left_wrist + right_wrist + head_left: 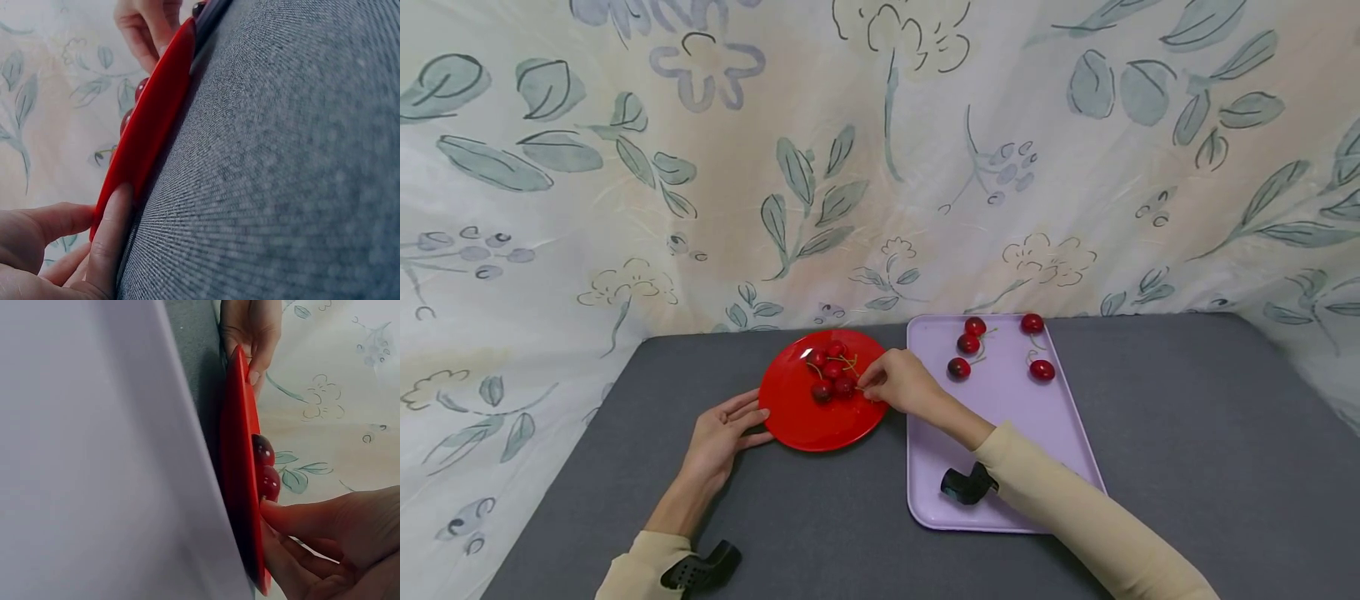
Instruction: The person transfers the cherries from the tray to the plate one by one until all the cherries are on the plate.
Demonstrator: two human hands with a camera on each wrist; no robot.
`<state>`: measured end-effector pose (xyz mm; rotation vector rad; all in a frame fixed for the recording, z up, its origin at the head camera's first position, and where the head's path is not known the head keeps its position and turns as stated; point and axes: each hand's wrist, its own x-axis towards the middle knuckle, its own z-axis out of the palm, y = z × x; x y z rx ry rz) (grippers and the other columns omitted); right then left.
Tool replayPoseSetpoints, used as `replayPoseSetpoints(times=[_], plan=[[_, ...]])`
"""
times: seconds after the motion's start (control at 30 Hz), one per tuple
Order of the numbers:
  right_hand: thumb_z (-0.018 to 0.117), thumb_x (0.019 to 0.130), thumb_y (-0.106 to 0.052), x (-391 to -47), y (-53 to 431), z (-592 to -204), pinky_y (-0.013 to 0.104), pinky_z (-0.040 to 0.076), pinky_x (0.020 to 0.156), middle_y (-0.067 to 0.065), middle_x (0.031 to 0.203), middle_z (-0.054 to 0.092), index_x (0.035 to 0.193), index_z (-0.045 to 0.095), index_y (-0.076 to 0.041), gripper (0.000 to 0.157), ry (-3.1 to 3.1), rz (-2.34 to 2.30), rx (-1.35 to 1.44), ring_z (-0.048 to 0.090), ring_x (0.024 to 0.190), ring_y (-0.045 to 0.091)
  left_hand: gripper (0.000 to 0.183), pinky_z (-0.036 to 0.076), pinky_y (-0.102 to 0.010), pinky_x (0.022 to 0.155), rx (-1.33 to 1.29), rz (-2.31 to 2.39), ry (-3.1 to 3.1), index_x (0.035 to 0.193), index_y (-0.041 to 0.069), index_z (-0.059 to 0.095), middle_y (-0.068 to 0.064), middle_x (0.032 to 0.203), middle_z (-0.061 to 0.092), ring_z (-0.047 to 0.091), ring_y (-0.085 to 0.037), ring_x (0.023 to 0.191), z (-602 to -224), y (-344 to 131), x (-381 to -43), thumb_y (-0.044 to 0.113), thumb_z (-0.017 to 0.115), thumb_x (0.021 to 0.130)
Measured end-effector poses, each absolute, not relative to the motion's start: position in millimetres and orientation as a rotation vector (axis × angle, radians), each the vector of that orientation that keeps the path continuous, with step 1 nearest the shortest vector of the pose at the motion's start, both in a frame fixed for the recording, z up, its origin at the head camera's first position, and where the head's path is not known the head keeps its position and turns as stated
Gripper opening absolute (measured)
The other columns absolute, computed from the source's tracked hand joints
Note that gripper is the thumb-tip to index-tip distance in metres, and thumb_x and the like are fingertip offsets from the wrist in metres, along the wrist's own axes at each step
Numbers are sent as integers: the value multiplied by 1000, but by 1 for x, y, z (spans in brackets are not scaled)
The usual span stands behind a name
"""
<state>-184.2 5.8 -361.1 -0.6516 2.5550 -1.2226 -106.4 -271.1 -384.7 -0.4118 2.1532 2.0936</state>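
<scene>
A red plate holds a cluster of several dark red cherries with green stems. My left hand grips the plate's left rim, the thumb on the upper side and fingers at the edge and underneath, as the left wrist view shows. Over the plate's right side, my right hand pinches the stem of a cherry between thumb and fingertips. That cherry lies among the others on the plate. In the right wrist view, cherries sit just beyond the right thumb, and the stem is mostly hidden.
A lilac tray stands right of the plate, under my right forearm. Several cherries lie towards its far end, among them one cherry near the right rim. A dark grey cloth covers the table; a patterned curtain hangs behind.
</scene>
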Motion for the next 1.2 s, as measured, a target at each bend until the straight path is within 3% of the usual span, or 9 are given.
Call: replayPoseSetpoints(times=[0.37,0.63,0.93,1.2], plan=[[75,85,-7,-184,20,-343,22,56,64,4,88,72,100,77,-5,15,2594,-1197,-623,61,71,14,51,59,-34,81,-408,2088,2173,144,-4,42,-12,131,60,68,-8,97,-390,-272,-104,6,59,98],[71,89,-7,-198,47,-327,27,59,72,8,96,73,108,73,1,21,2513,-1251,-790,69,81,22,49,59,-33,82,-427,2082,2179,144,-3,43,-20,139,52,67,-7,97,-389,-270,-104,5,57,98],[74,87,-6,-215,83,-324,31,58,78,6,96,74,102,76,-1,16,2523,-1104,-1050,69,87,19,51,59,-32,82,-419,2069,2189,145,-2,42,-20,141,50,67,-7,97,-391,-273,-102,9,59,99],[69,89,0,-230,132,-323,35,58,78,9,98,73,103,75,1,15,2584,-968,-959,66,89,21,52,58,-33,83,-406,2062,2184,145,-1,42,-18,140,52,67,-8,98,-389,-272,-103,11,60,98]])
